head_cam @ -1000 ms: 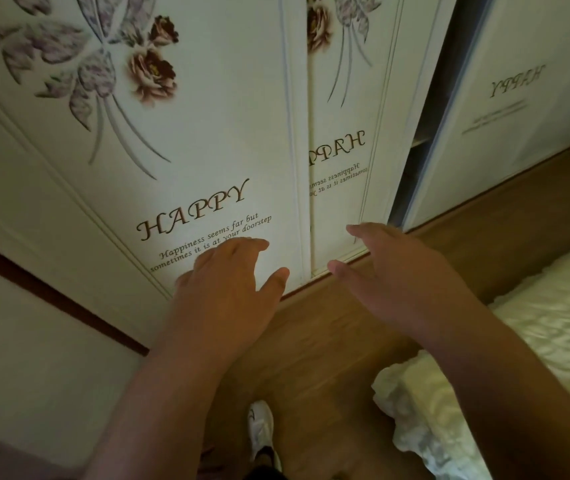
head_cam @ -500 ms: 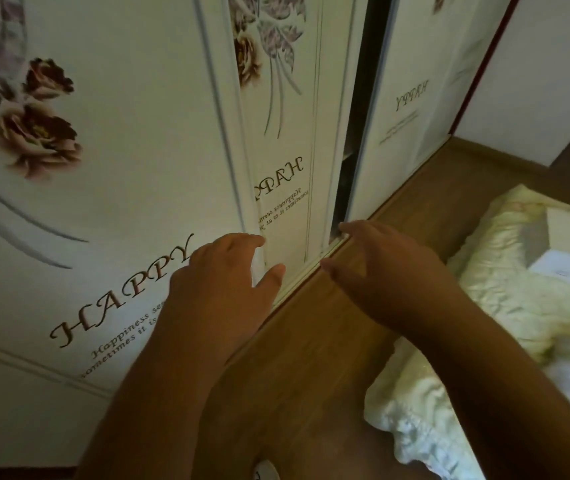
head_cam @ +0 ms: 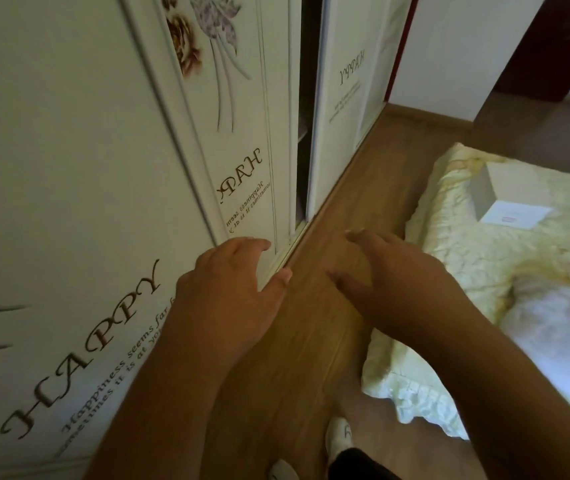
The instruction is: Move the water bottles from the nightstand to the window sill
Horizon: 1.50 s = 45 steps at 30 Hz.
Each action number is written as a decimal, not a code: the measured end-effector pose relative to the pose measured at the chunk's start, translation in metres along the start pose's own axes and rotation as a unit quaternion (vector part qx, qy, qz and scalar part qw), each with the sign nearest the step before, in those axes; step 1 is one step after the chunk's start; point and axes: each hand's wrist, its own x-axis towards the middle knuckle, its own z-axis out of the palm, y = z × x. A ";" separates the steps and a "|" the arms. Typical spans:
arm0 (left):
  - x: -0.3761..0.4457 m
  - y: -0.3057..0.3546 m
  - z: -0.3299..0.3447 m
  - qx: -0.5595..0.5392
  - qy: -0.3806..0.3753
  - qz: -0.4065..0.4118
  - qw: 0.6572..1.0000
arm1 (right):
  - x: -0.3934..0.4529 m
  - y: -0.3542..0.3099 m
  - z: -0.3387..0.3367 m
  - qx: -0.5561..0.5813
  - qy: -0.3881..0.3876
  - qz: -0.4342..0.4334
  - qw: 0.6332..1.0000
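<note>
Both hands are out front holding nothing, fingers loose: left hand [head_cam: 228, 289] by the wardrobe [head_cam: 69, 168], right hand [head_cam: 394, 275] over the wood floor [head_cam: 311, 341]. No water bottles anywhere I can see, just the bed [head_cam: 484, 258] on the right.

Wardrobe doors [head_cam: 69, 168]: cream-white, printed with brown and mauve roses on grey-green stems and brown "HAPPY" lettering in script, the wording mirrored on the middle panel. Floor [head_cam: 311, 341]: warm brown wood-grain boards; bedspread [head_cam: 484, 271]: pale yellow, crinkled, with a darker yellow veined pattern. Box [head_cam: 505, 202] on the bed: white with a small red mark on top.
</note>
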 end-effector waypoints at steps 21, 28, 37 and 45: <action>0.152 0.059 -0.007 0.068 0.018 0.028 0.997 | 0.151 0.046 -0.035 0.063 0.026 -0.002 0.998; 0.207 0.098 0.011 0.074 -0.008 0.057 0.996 | 0.188 0.085 -0.051 0.071 0.052 0.036 0.995; 0.274 0.141 0.040 0.056 -0.059 0.140 0.987 | 0.206 0.127 -0.068 0.041 0.046 0.127 0.990; 0.356 0.153 0.048 0.038 -0.087 0.224 0.970 | 0.243 0.119 -0.091 0.009 0.063 0.210 0.976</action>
